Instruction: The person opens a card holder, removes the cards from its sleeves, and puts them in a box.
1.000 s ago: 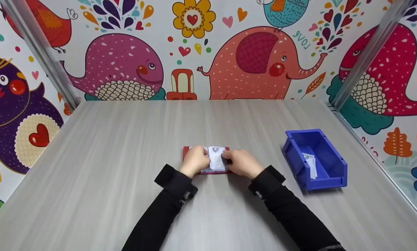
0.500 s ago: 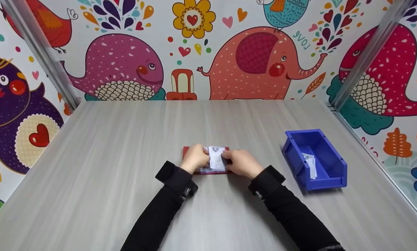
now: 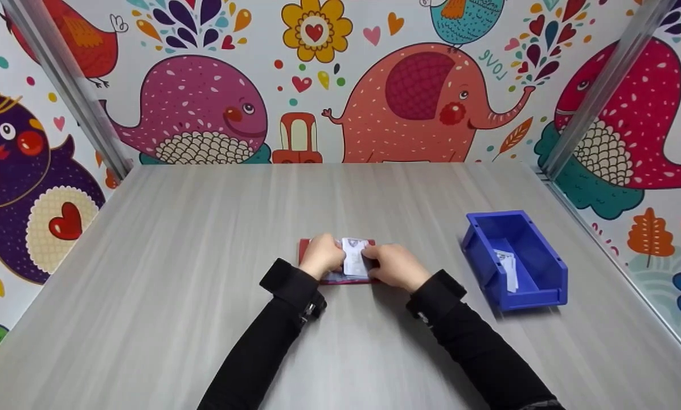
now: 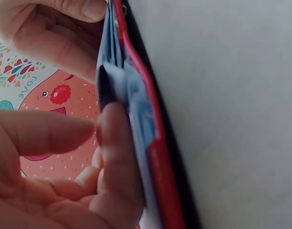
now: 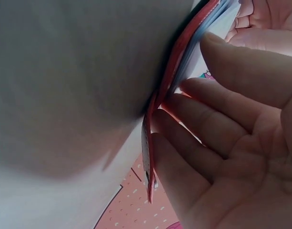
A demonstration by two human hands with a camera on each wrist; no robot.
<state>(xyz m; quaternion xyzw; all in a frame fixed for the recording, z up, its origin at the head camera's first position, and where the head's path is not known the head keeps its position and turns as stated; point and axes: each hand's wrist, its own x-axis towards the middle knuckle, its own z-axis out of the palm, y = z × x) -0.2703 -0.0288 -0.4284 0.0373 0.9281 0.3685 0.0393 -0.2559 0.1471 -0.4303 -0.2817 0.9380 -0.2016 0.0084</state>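
A red card holder [image 3: 303, 249] with thin clear-looking sleeves lies spread on the table. Over its right half is a white printed card [image 3: 355, 257]. My left hand [image 3: 321, 254] has curled fingers at the card's left edge; thumb and fingertip seem to pinch it, with a dark-edged corner [image 4: 105, 86] showing in the left wrist view. Gripping the holder's right side, my right hand [image 3: 398, 266] lays its thumb on the sleeves [image 5: 196, 55] and its fingers along the red edge. A small red flap [image 5: 148, 157] sticks out there. How far the card sits inside a sleeve is hidden.
To the right stands a blue plastic bin [image 3: 537, 299] holding a few white printed slips [image 3: 507, 270]. The pale wood-grain table [image 3: 175, 273] reaches back to walls [image 3: 318, 85] with cartoon animals. Metal posts [image 3: 591, 97] mark the corners.
My left hand has shifted slightly away from me and to the right, and the card's left edge moved slightly right with it. The right hand stays in place.
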